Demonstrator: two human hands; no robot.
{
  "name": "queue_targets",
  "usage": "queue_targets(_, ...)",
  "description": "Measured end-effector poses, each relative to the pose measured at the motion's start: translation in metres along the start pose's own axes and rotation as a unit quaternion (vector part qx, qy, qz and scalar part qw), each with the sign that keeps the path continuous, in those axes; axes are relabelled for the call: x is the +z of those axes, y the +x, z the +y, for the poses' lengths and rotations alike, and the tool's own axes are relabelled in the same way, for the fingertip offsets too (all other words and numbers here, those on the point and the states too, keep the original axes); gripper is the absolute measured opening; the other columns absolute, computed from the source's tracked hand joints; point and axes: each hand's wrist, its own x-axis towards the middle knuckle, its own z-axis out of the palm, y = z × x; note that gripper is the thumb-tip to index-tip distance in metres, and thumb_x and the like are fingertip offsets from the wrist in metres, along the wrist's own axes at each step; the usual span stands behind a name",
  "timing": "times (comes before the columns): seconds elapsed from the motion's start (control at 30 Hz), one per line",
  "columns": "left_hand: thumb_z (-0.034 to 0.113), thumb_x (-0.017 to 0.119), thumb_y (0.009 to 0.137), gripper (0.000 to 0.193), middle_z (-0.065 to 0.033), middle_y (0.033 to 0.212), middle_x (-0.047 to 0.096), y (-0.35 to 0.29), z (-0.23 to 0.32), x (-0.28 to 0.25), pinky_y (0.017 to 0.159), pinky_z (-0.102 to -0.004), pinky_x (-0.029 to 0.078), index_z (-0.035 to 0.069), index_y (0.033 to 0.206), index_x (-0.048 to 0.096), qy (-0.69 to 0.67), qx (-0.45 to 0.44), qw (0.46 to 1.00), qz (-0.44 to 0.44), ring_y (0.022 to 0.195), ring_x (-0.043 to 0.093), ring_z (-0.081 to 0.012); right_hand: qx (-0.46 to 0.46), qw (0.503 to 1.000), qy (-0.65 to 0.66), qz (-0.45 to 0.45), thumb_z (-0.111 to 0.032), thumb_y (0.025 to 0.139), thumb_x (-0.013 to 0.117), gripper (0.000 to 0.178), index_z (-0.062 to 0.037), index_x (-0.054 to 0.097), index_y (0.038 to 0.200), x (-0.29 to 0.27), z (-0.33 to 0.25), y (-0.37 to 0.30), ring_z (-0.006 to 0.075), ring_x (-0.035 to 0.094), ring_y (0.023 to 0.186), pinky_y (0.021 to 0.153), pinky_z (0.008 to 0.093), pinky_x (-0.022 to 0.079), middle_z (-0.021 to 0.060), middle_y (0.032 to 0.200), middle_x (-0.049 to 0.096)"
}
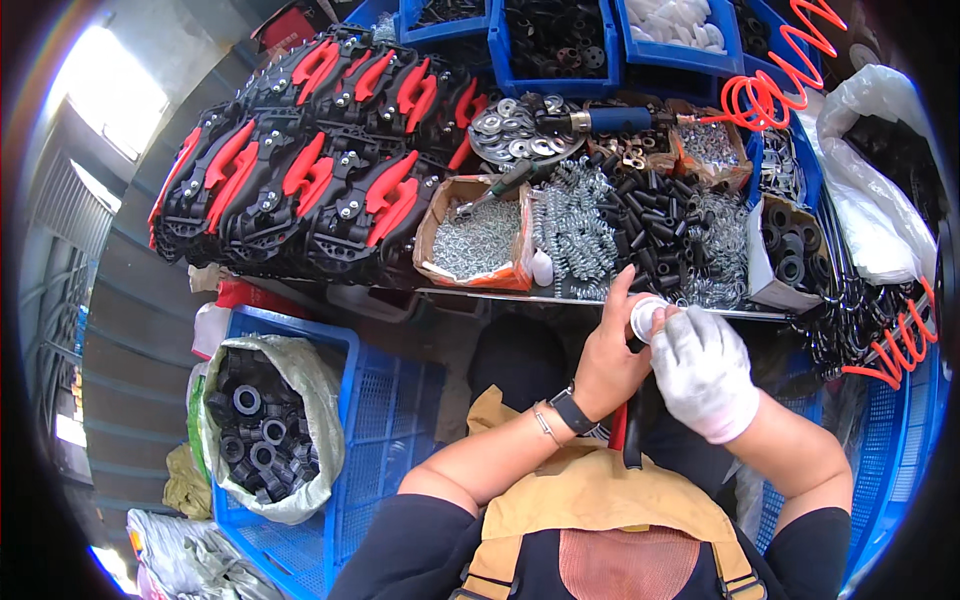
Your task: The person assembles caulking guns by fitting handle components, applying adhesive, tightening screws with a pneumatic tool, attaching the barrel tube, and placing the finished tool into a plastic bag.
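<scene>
Just off the bench's front edge, my bare left hand (612, 352) grips a small white round plastic part (648, 316) between thumb and fingers, its index finger pointing up. My right hand (700, 372), in a white glove, is closed with its fingertips on the same part. Below the hands, a red and black piece (630, 432) shows in part; its kind is hidden. Nearest on the bench are black tubular sleeves (655, 225), with metal springs (572, 232) to their left and finer springs (722, 250) to their right.
Black-and-red assemblies (300, 180) are stacked at the bench's left. A carton of small metal pieces (478, 238), washers (510, 130) and a blue-handled air tool (620, 120) lie further right. Blue bins (555, 85) line the back. A sack of black rings (325, 395) stands lower left.
</scene>
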Motion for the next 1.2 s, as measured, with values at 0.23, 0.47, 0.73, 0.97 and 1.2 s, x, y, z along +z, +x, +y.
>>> queue_targets(0.23,-0.003,0.073,0.071,0.104,-0.0143,0.121,0.055,0.016,0.005,-0.026,0.092,-0.0341,0.047,0.01,0.147,0.003,-0.161,-0.052,0.966,-0.196,0.107,0.057,-0.0204,-0.126,0.957,0.261,-0.003,-0.015,0.06,0.07,0.038,-0.0064,0.062,0.095,0.018,0.063,-0.006,0.0292,0.059,0.085,0.069,0.0383,0.052,0.0072,0.093,0.058)
queue_targets(0.47,-0.005,0.067,0.076,0.099,-0.0202,0.125,0.049,0.014,-0.006,-0.019,0.093,-0.0338,0.046,0.012,0.146,-0.001,-0.067,-0.002,0.992,-0.103,0.109,0.056,-0.0247,0.033,0.967,0.245,-0.06,-0.041,0.059,0.078,0.07,-0.0074,0.052,0.115,-0.003,0.027,0.012,0.0296,0.058,0.089,0.076,0.0411,0.047,0.0087,0.094,0.059)
queue_targets(0.73,-0.005,0.061,0.081,0.088,-0.0149,0.112,0.059,0.01,-0.013,-0.019,0.085,-0.0315,0.049,0.01,0.146,0.005,-0.063,0.039,0.993,-0.09,0.097,0.062,-0.0211,-0.037,0.939,0.29,-0.181,-0.011,0.069,0.069,0.031,-0.0072,0.061,0.099,-0.031,0.056,0.02,0.0292,0.06,0.091,0.065,0.0365,0.049,0.0129,0.098,0.061)
queue_targets(0.97,-0.005,0.065,0.077,0.085,-0.0157,0.113,0.059,-0.001,-0.022,-0.004,0.086,-0.032,0.048,0.008,0.144,0.016,-0.156,-0.038,0.986,-0.036,0.1,0.061,-0.0228,0.002,0.939,0.297,-0.174,-0.007,0.071,0.063,0.023,-0.0086,0.057,0.093,-0.003,0.046,0.024,0.0307,0.057,0.081,0.068,0.0393,0.048,0.011,0.086,0.055)
queue_targets(1.2,0.01,0.08,0.064,0.101,-0.0161,0.115,0.053,0.009,-0.003,-0.014,0.094,-0.04,0.043,0.009,0.143,0.016,0.097,0.175,0.974,-0.107,0.104,0.056,-0.0332,0.397,0.603,0.684,0.101,-0.02,0.084,0.065,0.027,-0.0041,0.056,0.105,0.026,0.009,-0.025,0.0139,0.053,0.072,0.066,0.0247,0.044,0.0046,0.082,0.055)
